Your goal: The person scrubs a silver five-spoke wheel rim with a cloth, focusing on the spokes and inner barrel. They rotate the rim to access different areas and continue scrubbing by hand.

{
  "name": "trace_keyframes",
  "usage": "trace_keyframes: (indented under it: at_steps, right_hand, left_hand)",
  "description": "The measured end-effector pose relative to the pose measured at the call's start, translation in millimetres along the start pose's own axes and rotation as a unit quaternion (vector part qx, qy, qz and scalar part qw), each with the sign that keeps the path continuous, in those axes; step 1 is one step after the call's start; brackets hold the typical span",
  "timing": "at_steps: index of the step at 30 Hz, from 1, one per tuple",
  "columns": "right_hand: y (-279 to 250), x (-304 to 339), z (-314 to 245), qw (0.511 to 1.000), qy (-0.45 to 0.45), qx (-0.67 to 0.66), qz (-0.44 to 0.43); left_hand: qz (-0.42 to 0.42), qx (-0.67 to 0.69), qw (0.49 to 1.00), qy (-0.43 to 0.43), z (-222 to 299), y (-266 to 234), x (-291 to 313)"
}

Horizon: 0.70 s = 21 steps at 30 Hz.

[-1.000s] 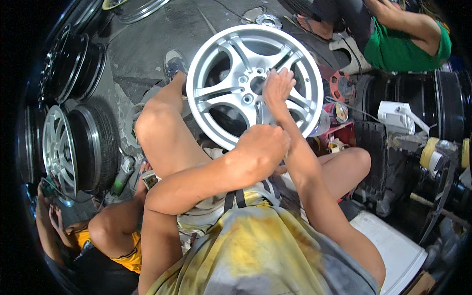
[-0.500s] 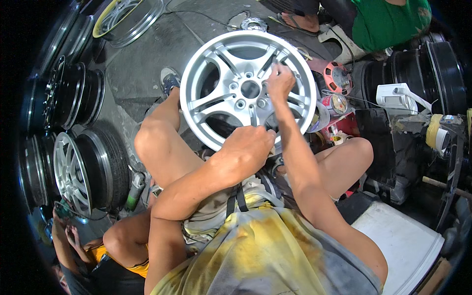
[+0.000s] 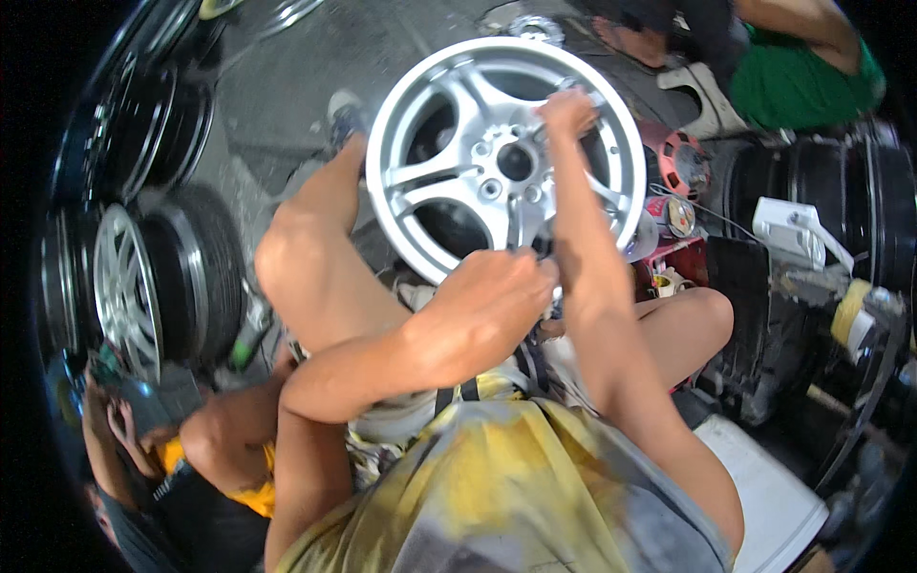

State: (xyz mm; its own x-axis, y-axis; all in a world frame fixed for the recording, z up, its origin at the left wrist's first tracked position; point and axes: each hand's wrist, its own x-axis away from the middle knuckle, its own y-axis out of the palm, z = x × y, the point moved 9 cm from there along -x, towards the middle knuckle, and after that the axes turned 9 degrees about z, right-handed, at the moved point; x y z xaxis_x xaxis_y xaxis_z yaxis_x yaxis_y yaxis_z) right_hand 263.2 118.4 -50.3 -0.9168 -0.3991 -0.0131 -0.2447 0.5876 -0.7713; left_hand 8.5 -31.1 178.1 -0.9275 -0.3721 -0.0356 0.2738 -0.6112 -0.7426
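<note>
A silver alloy wheel rim point(image 3: 435, 175) with paired spokes lies tilted in front of me between my legs. At its near edge, my left hand point(image 3: 506, 289) is closed on the outer lip; its fingertips are out of sight. My right hand point(image 3: 570, 113) reaches over the wheel to a spoke on the far right side. Those fingers are bent together and pressed to the metal, slightly blurred. Anything small inside them cannot be made out.
More wheels point(image 3: 124, 286) stand at the left, with dark ones point(image 3: 802, 186) at the right. A tin can point(image 3: 671, 216) and a red round-ended object point(image 3: 683, 162) sit right of the rim. People crouch lower left and upper right, one in a green garment point(image 3: 807, 81).
My view has shifted a little, so the wheel appears farther right and higher. The right hand has moved outward along the spoke toward the far rim. My left hand stays at the near lip.
</note>
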Motion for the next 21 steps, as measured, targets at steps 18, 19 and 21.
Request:
trace_keyframes:
  at_steps: [18,19,21]
  right_hand:
    - [-54.1,230.7,-46.0,0.849,-0.453,-0.077,-0.261]
    - [-51.3,241.3,-55.2,0.836,-0.474,-0.076,-0.265]
    - [-34.7,258.8,-74.4,0.813,-0.51,-0.079,-0.272]
  left_hand:
    - [-0.057,-0.077,0.995,-0.016,12.4,39.8,23.2]
    - [-0.052,-0.079,0.995,-0.002,17.4,28.8,24.4]
    - [-0.038,-0.084,0.995,0.026,20.2,20.9,23.8]
